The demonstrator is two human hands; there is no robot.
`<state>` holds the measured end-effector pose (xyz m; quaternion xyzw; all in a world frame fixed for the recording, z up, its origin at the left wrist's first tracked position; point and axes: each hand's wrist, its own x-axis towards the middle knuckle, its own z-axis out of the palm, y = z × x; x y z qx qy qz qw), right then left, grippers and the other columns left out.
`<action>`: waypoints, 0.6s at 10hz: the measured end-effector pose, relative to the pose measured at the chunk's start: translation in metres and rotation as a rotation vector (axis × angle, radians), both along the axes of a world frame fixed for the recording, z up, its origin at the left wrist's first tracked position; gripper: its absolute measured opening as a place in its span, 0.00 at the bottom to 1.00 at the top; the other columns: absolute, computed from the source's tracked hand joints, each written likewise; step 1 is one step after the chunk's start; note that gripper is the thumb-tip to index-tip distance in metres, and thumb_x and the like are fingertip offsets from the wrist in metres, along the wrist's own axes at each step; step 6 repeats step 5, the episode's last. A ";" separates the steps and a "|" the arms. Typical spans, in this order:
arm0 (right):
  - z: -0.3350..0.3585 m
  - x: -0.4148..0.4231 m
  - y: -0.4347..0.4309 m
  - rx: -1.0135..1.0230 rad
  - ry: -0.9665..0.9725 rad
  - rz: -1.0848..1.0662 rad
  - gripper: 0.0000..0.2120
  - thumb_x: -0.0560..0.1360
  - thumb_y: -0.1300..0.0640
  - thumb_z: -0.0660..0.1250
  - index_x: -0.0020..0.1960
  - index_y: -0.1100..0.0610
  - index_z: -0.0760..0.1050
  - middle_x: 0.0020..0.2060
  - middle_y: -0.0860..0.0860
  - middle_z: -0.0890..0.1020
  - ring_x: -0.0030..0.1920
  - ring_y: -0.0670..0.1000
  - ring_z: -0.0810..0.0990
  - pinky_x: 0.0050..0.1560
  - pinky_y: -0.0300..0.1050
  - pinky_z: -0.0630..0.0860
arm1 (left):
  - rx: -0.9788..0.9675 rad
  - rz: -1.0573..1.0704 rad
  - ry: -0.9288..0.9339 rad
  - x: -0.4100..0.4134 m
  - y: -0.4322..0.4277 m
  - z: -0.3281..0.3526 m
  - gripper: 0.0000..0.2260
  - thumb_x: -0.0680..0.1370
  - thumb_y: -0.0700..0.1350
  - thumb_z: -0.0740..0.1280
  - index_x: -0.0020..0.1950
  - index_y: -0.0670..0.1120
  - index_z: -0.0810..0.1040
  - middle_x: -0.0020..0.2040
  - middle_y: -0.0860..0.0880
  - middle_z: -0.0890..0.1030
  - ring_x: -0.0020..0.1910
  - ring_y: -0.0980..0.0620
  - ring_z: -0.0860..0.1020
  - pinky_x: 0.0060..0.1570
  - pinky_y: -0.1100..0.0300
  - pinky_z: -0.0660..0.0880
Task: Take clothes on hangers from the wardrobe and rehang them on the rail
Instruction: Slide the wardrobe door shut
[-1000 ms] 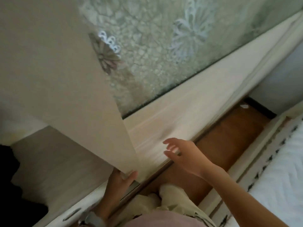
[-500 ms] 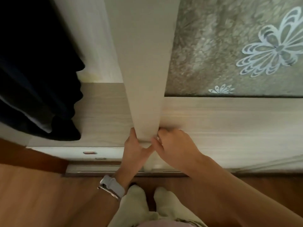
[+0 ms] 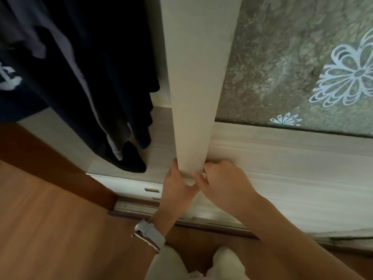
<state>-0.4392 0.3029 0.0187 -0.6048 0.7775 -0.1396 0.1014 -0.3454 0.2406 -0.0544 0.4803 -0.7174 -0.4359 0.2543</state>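
Dark navy clothes hang inside the open wardrobe at the upper left; one bears a white print. Their hangers and the rail are out of view above. The pale sliding wardrobe door runs down the middle of the view. My left hand, with a light watch band on the wrist, grips the door's left edge near its bottom. My right hand holds the same edge from the right side, fingers curled around it.
A frosted glass panel with white flower patterns fills the upper right, above a pale wood band. The door track lies on the wooden floor. A low drawer front with a metal handle sits below the clothes. My feet are at bottom centre.
My right hand has come onto the door edge beside my left. The view has swung left and the door has slid right, uncovering more of the hanging clothes.
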 end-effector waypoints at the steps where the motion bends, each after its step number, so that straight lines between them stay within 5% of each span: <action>1: 0.003 0.034 -0.031 0.016 0.011 0.004 0.19 0.79 0.47 0.53 0.45 0.58 0.76 0.43 0.54 0.83 0.44 0.54 0.81 0.41 0.45 0.73 | 0.001 0.026 0.021 0.033 -0.025 -0.002 0.32 0.70 0.47 0.71 0.69 0.45 0.60 0.61 0.47 0.75 0.51 0.56 0.72 0.41 0.73 0.67; 2: 0.009 0.063 -0.060 0.044 0.018 0.068 0.18 0.79 0.48 0.52 0.46 0.57 0.76 0.43 0.53 0.83 0.44 0.54 0.81 0.40 0.45 0.71 | -0.014 0.092 0.083 0.065 -0.045 0.004 0.32 0.71 0.45 0.70 0.71 0.45 0.58 0.65 0.47 0.71 0.60 0.52 0.71 0.50 0.67 0.67; 3: 0.020 0.087 -0.082 -0.140 0.137 0.137 0.16 0.78 0.50 0.54 0.41 0.54 0.77 0.34 0.49 0.82 0.35 0.52 0.82 0.31 0.41 0.69 | -0.065 0.175 0.110 0.090 -0.064 0.012 0.31 0.72 0.46 0.69 0.71 0.46 0.58 0.65 0.47 0.70 0.63 0.51 0.70 0.54 0.63 0.67; 4: 0.029 0.106 -0.099 -0.633 0.156 0.211 0.08 0.73 0.56 0.61 0.43 0.55 0.79 0.35 0.50 0.83 0.37 0.48 0.80 0.34 0.40 0.76 | -0.151 0.312 0.156 0.111 -0.081 0.017 0.28 0.72 0.47 0.69 0.69 0.47 0.62 0.63 0.52 0.70 0.61 0.56 0.70 0.55 0.73 0.67; 5: 0.038 0.122 -0.112 -0.898 0.209 0.311 0.12 0.74 0.59 0.63 0.58 0.56 0.72 0.54 0.58 0.80 0.58 0.54 0.74 0.58 0.47 0.72 | -0.159 0.445 0.131 0.127 -0.087 0.030 0.28 0.74 0.46 0.68 0.71 0.50 0.60 0.67 0.55 0.66 0.64 0.60 0.65 0.60 0.73 0.63; 6: 0.038 0.122 -0.112 -0.898 0.209 0.311 0.12 0.74 0.59 0.63 0.58 0.56 0.72 0.54 0.58 0.80 0.58 0.54 0.74 0.58 0.47 0.72 | -0.159 0.445 0.131 0.127 -0.087 0.030 0.28 0.74 0.46 0.68 0.71 0.50 0.60 0.67 0.55 0.66 0.64 0.60 0.65 0.60 0.73 0.63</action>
